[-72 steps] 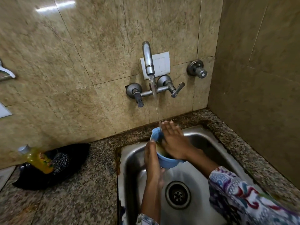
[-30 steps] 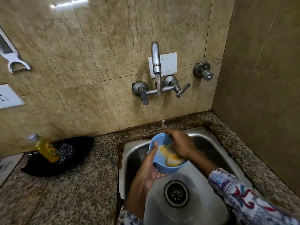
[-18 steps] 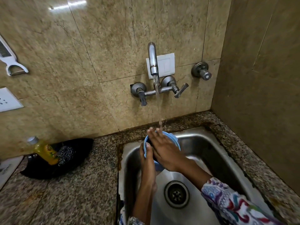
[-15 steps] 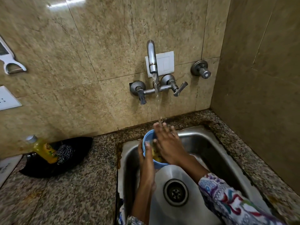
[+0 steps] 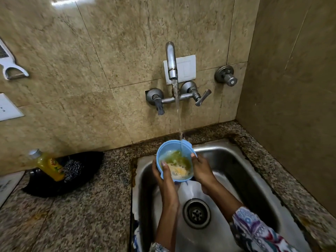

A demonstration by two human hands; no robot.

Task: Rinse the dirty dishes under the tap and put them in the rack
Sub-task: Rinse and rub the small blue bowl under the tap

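A small blue bowl is held over the steel sink, under the running tap. Yellow-green murky water fills it, and the stream lands near its far rim. My left hand grips the bowl's left side with the thumb over the rim. On the right side, my right hand holds the bowl with a fingertip on the rim. No rack is in view.
The sink drain lies below the bowl. On the granite counter to the left sits a black dish with a yellow soap bottle and a steel scrubber. Walls close in behind and at right.
My right hand has come out of the bowl, where it was rubbing the inside, and now holds the right side. The bowl has tipped upright and fills with water.
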